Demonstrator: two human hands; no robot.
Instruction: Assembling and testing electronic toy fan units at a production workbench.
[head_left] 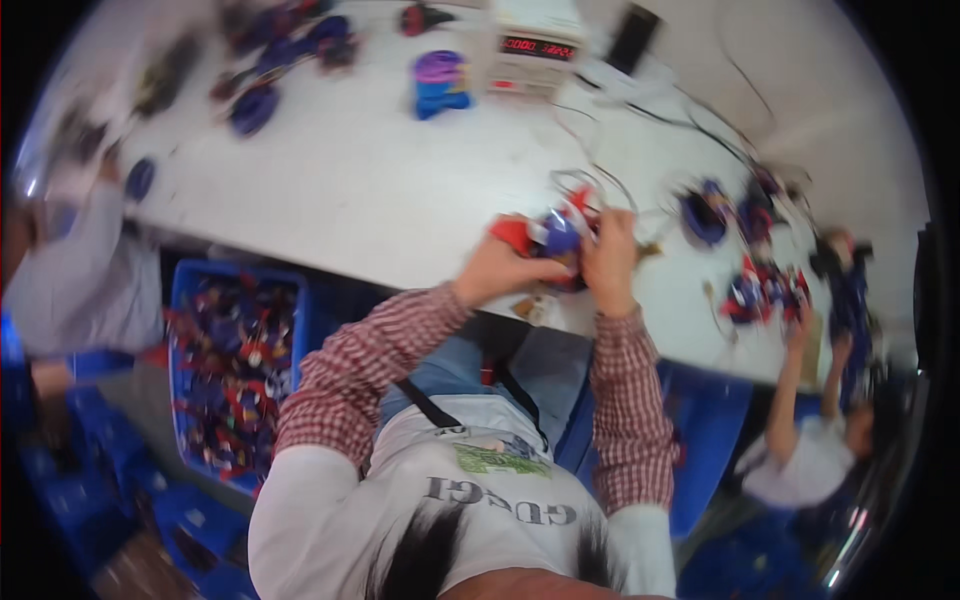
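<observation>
Over the white table (pixel 330 190), near its front edge, both my hands close on a small blue and red toy figure (pixel 560 236). My left hand (pixel 502 264) grips its left side, with the thumb reaching across below it and something red by the fingers. My right hand (pixel 612 258) pinches it from the right, fingers bent round its upper side. The figure's lower part is partly covered by my thumb and is blurred. Thin wires (pixel 590 165) lie just beyond it, running toward a white bench power supply (pixel 535 55) with a red lit display.
A blue and purple tub (pixel 441 86) stands left of the supply. At my left, below table height, a blue crate (pixel 303 345) is full of toy figures. More toy parts (pixel 765 292) lie to the right. Co-workers sit at the left (pixel 85 275) and right (pixel 800 460).
</observation>
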